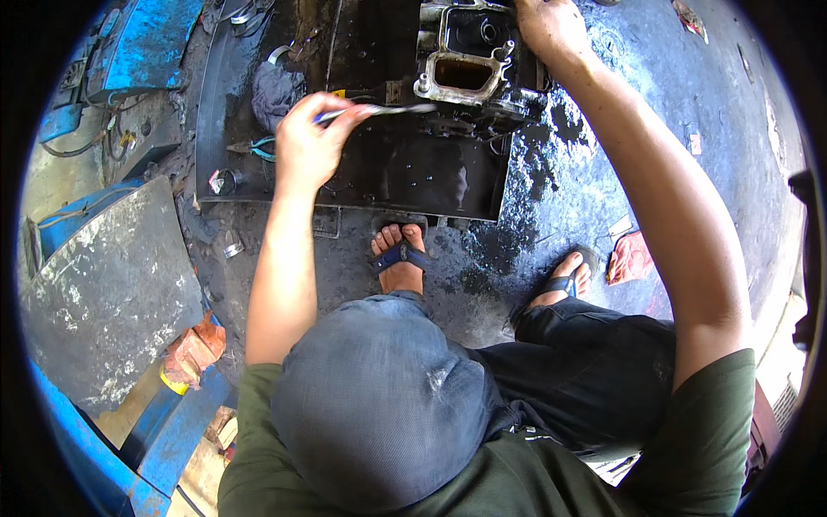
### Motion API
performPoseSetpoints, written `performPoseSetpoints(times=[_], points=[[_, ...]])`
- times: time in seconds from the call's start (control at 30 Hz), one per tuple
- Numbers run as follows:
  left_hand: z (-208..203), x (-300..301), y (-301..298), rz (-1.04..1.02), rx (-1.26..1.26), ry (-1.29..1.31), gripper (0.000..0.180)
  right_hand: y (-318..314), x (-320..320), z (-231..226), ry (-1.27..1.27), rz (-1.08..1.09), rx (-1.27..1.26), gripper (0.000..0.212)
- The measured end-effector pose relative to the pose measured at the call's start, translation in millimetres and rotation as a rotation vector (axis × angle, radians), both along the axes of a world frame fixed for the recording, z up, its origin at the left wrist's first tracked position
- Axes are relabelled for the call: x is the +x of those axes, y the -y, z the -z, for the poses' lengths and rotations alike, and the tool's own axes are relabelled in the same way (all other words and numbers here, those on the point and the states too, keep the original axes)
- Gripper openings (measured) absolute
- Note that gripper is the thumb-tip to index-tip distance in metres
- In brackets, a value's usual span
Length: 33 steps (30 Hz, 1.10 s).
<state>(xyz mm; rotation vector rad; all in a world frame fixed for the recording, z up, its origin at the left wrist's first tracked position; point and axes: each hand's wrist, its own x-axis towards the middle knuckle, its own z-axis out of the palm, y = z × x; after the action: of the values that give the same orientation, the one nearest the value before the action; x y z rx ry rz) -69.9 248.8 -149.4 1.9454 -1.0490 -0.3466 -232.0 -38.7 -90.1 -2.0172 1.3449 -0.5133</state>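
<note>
In front of me stands a greasy metal engine casing (506, 84) with a rectangular opening in its top and bolts at the corners. My left hand (308, 142) is closed on a slim tool (392, 109) with a blue end and a long greyish shaft. The tool lies nearly level, its far end close to the casing's near left side; whether it touches is unclear. My right hand (553, 33) is at the casing's far right corner, its fingers partly cut off by the upper edge, so their grip is hidden.
Under the casing is a black oily tray (388, 191). A dark rag (277, 93) and blue-handled pliers (263, 150) lie at its left. Blue machinery (151, 43) and a worn metal panel (112, 289) stand left. A reddish cloth (631, 258) lies on the wet floor.
</note>
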Motion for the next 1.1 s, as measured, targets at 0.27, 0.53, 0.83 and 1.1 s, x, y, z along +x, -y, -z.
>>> performPoseSetpoints(times=[0.27, 0.53, 0.83, 1.1], points=[[83.7, -13.1, -57.7, -0.03, 0.638, 0.368, 0.035, -2.2, 2.9, 0.6, 0.063, 0.016, 0.012, 0.059], [31.6, -15.5, -22.8, -0.094, 0.1, -0.212, 0.026, 7.0, 1.9, 14.9, -0.018, 0.053, -0.056, 0.092], [16.4, 0.6, 17.9, 0.025, -0.026, 0.06, 0.029, 11.4, 2.1, 18.5, 0.044, 0.093, 0.039, 0.089], [62.5, -10.4, 2.3, -0.084, 0.124, -0.309, 0.024, 18.5, -2.7, 25.8, 0.114, 0.047, 0.139, 0.083]])
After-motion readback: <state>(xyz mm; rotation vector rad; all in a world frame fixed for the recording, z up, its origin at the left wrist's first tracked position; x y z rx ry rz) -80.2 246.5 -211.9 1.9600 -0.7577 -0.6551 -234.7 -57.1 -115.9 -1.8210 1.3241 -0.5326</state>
